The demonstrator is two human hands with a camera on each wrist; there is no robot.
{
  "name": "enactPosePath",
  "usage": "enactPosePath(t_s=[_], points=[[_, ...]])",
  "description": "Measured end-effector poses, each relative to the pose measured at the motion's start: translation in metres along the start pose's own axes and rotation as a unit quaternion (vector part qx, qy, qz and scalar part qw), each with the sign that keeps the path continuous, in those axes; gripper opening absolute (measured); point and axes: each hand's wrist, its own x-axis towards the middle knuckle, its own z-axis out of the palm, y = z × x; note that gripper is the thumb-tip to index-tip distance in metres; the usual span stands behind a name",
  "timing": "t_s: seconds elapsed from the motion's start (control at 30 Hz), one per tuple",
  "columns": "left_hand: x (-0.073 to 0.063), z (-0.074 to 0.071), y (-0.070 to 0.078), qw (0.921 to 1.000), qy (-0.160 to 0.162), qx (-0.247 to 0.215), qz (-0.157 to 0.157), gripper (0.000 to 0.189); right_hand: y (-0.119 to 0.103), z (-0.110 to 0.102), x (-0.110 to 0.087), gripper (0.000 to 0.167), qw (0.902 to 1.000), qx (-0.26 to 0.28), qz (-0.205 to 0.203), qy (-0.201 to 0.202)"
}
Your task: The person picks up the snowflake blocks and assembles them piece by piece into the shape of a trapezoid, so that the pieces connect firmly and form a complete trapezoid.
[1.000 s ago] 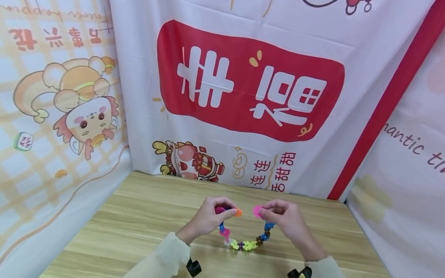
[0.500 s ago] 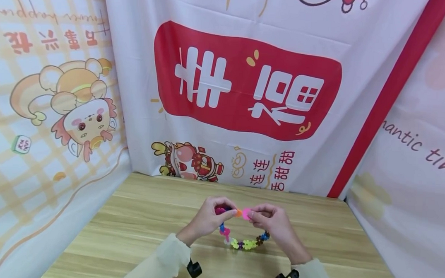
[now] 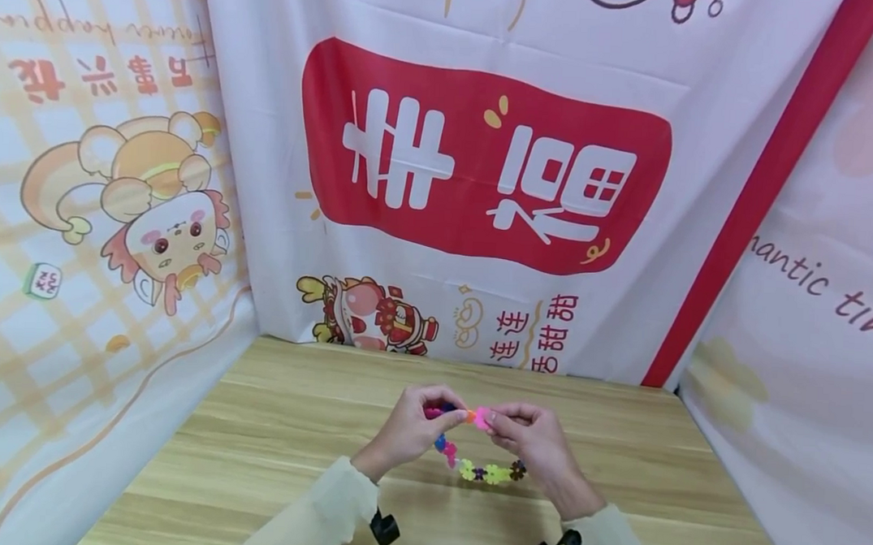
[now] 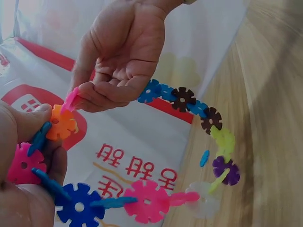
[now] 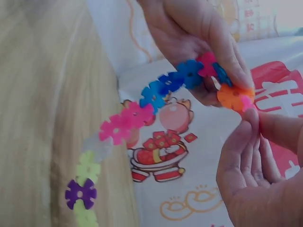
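Observation:
A chain of notched plastic snowflake discs (image 3: 493,473) in several colours hangs in a loop between both hands, its low part just over the table. My left hand (image 3: 411,424) pinches the orange disc (image 5: 232,97) at one end between thumb and fingers. At the other end, the pink disc (image 4: 70,99) is pinched by my right hand (image 3: 539,444). In both wrist views the pink disc's edge meets the orange disc's edge, roughly crosswise. How deep their notches sit in each other is hard to tell. The right hand hides the blue discs beside it in the head view.
Under the hands lies a wood-grain table (image 3: 291,429). Printed cloth (image 3: 479,307) hangs along its back and both sides. A small blue piece (image 4: 204,158) shows apart from the chain in the left wrist view; where it rests is unclear.
My right hand has moved left, carrying the pink disc from a gap away up against the orange disc. The left hand has stayed nearly in place. The loop has narrowed and lifted slightly.

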Motion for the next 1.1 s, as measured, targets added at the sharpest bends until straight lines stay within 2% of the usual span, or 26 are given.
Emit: enactPosePath(t_s=[0.17, 0.3, 0.4, 0.5, 0.67, 0.73, 0.8, 0.87, 0.97, 1.1], points=[[0.001, -0.001, -0.003, 0.9997, -0.011, 0.014, -0.016, 0.008, 0.004, 0.005, 0.000, 0.024, 0.9999, 0.005, -0.002, 0.015], [0.003, -0.003, -0.004, 0.9977, -0.041, 0.046, -0.027, 0.016, 0.000, 0.004, 0.002, 0.030, 0.9990, -0.044, 0.006, 0.011], [0.005, -0.003, -0.004, 0.9929, -0.060, 0.101, -0.016, 0.030, -0.009, 0.002, 0.004, 0.033, 0.9962, -0.086, 0.008, -0.005], [0.009, -0.002, -0.001, 0.9876, -0.059, 0.145, 0.008, 0.039, -0.018, 0.000, 0.007, 0.032, 0.9930, -0.115, -0.002, -0.029], [0.015, -0.002, 0.008, 0.9852, -0.050, 0.162, 0.026, 0.035, -0.035, -0.012, 0.012, 0.033, 0.9849, -0.154, -0.023, -0.077], [0.016, -0.003, 0.009, 0.9845, -0.049, 0.166, 0.029, 0.035, -0.041, -0.022, 0.015, 0.032, 0.9793, -0.181, -0.036, -0.082], [0.016, -0.005, 0.008, 0.9837, -0.047, 0.171, 0.031, 0.033, -0.044, -0.034, 0.020, 0.031, 0.9712, -0.220, -0.056, -0.074], [0.015, -0.007, 0.007, 0.9838, -0.046, 0.171, 0.028, 0.031, -0.045, -0.048, 0.028, 0.027, 0.9585, -0.268, -0.075, -0.060], [0.013, -0.010, 0.004, 0.9846, -0.044, 0.168, 0.023, 0.030, -0.033, -0.071, 0.046, 0.023, 0.9284, -0.353, -0.107, -0.048], [0.011, -0.012, 0.003, 0.9865, -0.045, 0.156, 0.023, 0.028, 0.004, -0.099, 0.073, 0.021, 0.8843, -0.448, -0.125, -0.038]])
